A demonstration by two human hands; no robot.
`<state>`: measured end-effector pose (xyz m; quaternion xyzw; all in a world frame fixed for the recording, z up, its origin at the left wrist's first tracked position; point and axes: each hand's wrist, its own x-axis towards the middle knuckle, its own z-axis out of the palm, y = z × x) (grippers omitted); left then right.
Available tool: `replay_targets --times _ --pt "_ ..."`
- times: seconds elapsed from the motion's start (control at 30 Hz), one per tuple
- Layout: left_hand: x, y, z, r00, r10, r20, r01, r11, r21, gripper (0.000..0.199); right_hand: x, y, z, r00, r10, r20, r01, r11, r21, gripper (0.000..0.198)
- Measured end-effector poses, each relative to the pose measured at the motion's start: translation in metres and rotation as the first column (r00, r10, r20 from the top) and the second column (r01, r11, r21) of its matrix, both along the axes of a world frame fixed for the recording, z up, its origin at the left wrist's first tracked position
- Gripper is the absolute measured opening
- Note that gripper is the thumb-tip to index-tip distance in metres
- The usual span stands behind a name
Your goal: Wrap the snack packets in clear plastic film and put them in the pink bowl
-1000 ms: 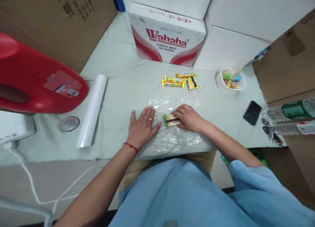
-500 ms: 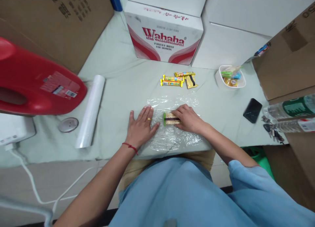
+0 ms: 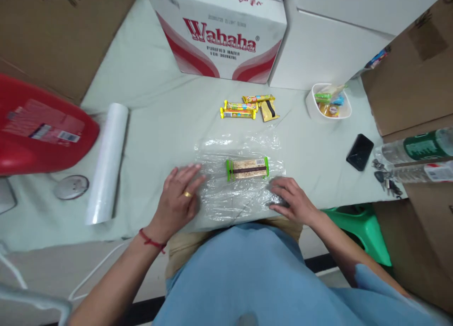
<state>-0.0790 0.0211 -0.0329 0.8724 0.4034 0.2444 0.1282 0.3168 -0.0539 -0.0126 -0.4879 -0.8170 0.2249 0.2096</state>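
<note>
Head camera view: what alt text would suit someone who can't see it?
A rectangular, beige-and-green snack packet lies on a clear plastic sheet, with a person's left hand and right hand either side, neither holding it. Small yellow packets lie beyond; a white cylindrical roll lies left.

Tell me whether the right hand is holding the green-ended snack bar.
No, the green-ended snack bar lies on the clear plastic sheet, with a visible gap between it and the right hand.

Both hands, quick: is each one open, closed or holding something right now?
Left hand: open, no object held, by the clear plastic film's left edge.
Right hand: open, fingers curved; whether it touches the film can't be told.
</note>
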Motion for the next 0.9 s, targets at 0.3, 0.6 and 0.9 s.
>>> replay_targets --times 0.3,0.6,0.9 --pt "-0.006 -0.028 -0.003 0.984 -0.176 -0.011 0.171 0.968 -0.186 0.020 0.008 -0.005 -0.008 0.995 -0.071 -0.066 0.067 0.996 -0.055 0.018" --pt "0.017 0.013 0.020 0.986 -0.098 0.134 0.136 0.941 -0.310 0.027 0.008 0.061 0.041 0.980 -0.083 -0.182 0.056 0.987 -0.150 0.023" --pt "0.029 0.012 0.005 0.991 -0.111 -0.079 0.098 0.984 -0.149 0.029 0.009 0.099 0.037 0.941 -0.246 -0.231 0.141 0.909 -0.392 0.031"
